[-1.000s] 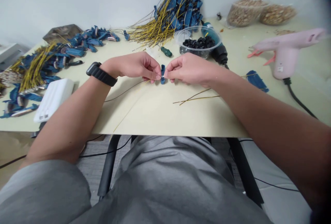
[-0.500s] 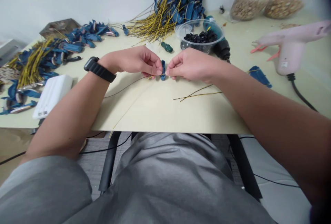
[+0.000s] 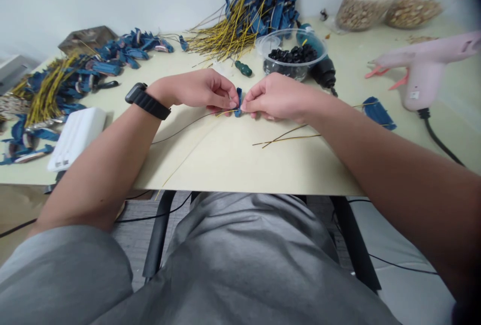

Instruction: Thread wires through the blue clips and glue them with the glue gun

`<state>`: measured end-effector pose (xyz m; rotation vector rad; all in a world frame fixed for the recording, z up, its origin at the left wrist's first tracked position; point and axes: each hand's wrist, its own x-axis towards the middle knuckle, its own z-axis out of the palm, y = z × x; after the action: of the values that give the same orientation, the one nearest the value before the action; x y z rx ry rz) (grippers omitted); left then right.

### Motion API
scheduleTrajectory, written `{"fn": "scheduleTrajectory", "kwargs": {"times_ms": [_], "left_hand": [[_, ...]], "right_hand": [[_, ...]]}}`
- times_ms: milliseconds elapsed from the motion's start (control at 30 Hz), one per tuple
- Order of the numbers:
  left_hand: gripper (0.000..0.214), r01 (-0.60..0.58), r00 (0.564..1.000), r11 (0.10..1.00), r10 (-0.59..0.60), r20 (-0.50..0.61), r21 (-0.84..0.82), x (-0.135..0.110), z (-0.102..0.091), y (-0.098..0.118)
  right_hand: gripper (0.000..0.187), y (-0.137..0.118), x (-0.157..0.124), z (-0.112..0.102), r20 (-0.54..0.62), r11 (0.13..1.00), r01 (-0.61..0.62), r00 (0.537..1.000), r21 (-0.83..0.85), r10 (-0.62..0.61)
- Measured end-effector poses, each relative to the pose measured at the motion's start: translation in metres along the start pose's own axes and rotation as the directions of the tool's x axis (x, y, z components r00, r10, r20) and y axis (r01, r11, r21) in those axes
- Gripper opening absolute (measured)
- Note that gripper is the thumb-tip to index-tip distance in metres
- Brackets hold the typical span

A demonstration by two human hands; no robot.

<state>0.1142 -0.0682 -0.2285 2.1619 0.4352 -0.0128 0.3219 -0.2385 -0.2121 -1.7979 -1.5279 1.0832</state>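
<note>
Head view: a clear round tub (image 3: 322,59) stands behind the right hand (image 3: 276,97), filled partway with small black parts (image 3: 293,55); the hand overlaps its front edge. At the back right sit 2 clear containers (image 3: 364,10) side by side, both filled with tan, chip-like pieces; bags or tubs, I cannot tell.

The small blue piece (image 3: 239,93) stands on the pale table (image 3: 225,165), between the fingertips of both hands. The left hand (image 3: 210,89) has thumb and forefinger pressed together on thin wires (image 3: 191,123) at the piece's left side; a dark strand and a yellow strand trail off to the left. The right hand has its thumb and forefinger close together at the piece's right edge, but I cannot tell whether they are clamped on anything.

Just behind the hands lies a green handle (image 3: 243,68). A dark tool (image 3: 325,71) lies against the tub's right side, and 2 crossed wires (image 3: 273,140) run under the right forearm, which hides part of them. Farther right are another blue piece (image 3: 378,113) and a pink glue gun (image 3: 424,64). A heap of blue pieces with yellow wires (image 3: 259,9) rises at the back; a 2nd heap (image 3: 108,68) spreads at left, behind a white box (image 3: 77,137).
</note>
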Motion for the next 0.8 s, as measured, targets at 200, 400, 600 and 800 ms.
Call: {"fn": "scheduleTrajectory", "kwargs": {"times_ms": [200,400,600,800], "left_hand": [[0.018,-0.011,1.0,1.0,0.011,0.013,0.029,0.001,0.001,0.002],[0.021,-0.014,1.0,0.998,0.013,0.022,0.058,0.001,0.002,0.005],[0.02,0.001,1.0,0.998,-0.001,0.01,0.059,0.001,0.004,0.01],[0.016,0.011,1.0,0.998,-0.012,0.018,0.054,0.002,0.005,0.01]], "right_hand": [[0.042,0.003,0.001,-0.001,0.006,1.0,-0.007,1.0,-0.017,0.007],[0.038,0.001,-0.001,-0.002,-0.006,0.999,-0.037,0.999,-0.034,0.037],[0.039,-0.004,-0.004,0.0,-0.018,0.995,-0.062,0.998,-0.073,0.061],[0.042,0.002,0.0,-0.002,0.005,0.995,-0.052,0.999,-0.087,0.053]]}}
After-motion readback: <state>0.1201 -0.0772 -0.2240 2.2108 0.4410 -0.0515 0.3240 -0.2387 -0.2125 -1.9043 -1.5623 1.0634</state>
